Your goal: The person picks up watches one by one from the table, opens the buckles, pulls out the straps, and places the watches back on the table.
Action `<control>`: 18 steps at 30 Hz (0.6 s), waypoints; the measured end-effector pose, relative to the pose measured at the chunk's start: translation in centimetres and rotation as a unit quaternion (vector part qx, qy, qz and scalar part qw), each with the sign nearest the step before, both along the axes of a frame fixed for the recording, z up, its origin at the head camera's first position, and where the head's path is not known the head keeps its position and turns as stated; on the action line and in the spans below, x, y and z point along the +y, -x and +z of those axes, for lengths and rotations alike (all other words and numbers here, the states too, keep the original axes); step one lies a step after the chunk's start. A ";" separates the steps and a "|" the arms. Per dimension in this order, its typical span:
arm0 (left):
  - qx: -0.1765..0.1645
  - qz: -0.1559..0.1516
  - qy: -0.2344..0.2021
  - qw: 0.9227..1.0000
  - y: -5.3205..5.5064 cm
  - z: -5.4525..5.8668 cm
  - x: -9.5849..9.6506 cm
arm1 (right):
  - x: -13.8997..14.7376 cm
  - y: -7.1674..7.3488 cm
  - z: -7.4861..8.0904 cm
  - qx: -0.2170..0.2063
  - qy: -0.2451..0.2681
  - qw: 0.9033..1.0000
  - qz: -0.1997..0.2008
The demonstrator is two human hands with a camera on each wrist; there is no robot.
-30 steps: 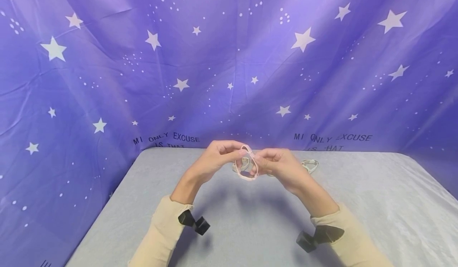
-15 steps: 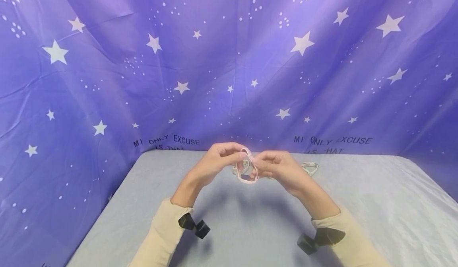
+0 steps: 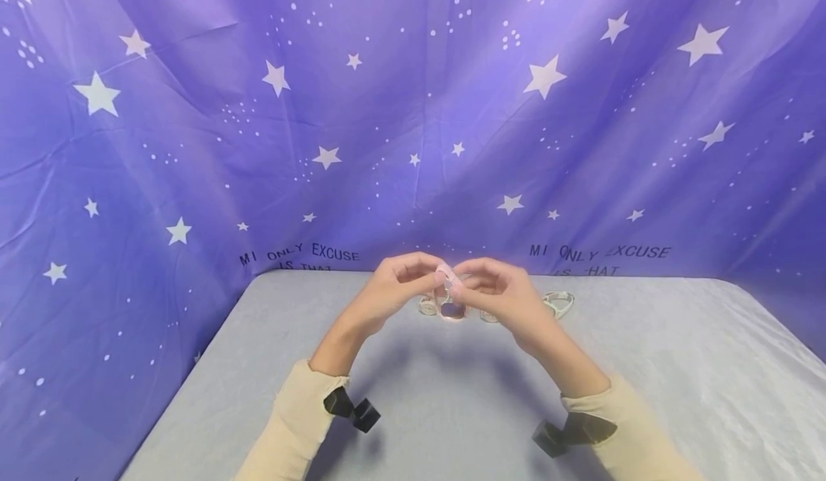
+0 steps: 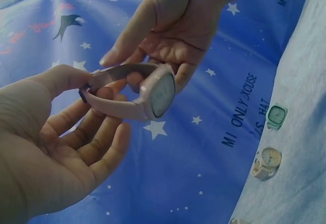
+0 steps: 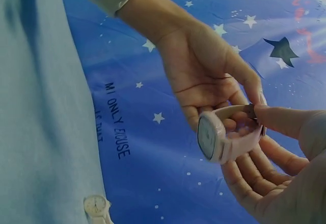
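Note:
A pink wristwatch [image 4: 159,94] with a squarish case hangs between both hands above the table, its strap joined in a loop. My left hand [image 3: 395,287] pinches the strap between thumb and fingers near the buckle. Opposite it, my right hand [image 3: 500,291] pinches the strap too, its thumb [image 5: 277,119] pressed over the buckle area. Part of the buckle is hidden by the fingertips. In the right wrist view, the watch face points left, away from the strap loop.
Several other watches lie on the grey cloth-covered table [image 3: 413,409]: a pale one [image 3: 428,306] behind the hands, a light green one [image 3: 560,303] at right, a green-faced one [image 4: 276,115] and a cream one [image 4: 267,159]. A purple starry curtain [image 3: 413,108] hangs behind.
My right fingers have shifted up and left along the strap towards the left fingertips. The watch has turned, and its face now hangs lower between the hands. The left hand stays nearly still.

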State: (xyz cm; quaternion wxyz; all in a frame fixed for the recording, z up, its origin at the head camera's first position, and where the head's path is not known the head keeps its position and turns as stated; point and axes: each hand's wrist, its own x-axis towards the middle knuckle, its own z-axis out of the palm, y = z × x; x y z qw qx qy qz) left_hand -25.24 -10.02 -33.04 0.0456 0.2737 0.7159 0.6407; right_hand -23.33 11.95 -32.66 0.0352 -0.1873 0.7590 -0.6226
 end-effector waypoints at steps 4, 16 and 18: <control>0.030 -0.007 0.015 0.999 -0.1 0.1 0.2 | -0.1 -0.2 0.1 0.032 0.001 0.999 -0.026; 0.077 0.016 0.037 0.996 -0.2 0.0 0.5 | -0.3 -0.5 0.2 0.066 -0.033 0.996 -0.041; 0.085 0.016 0.038 0.996 -0.2 -0.1 0.5 | -0.3 -0.5 0.2 0.070 -0.032 0.996 -0.040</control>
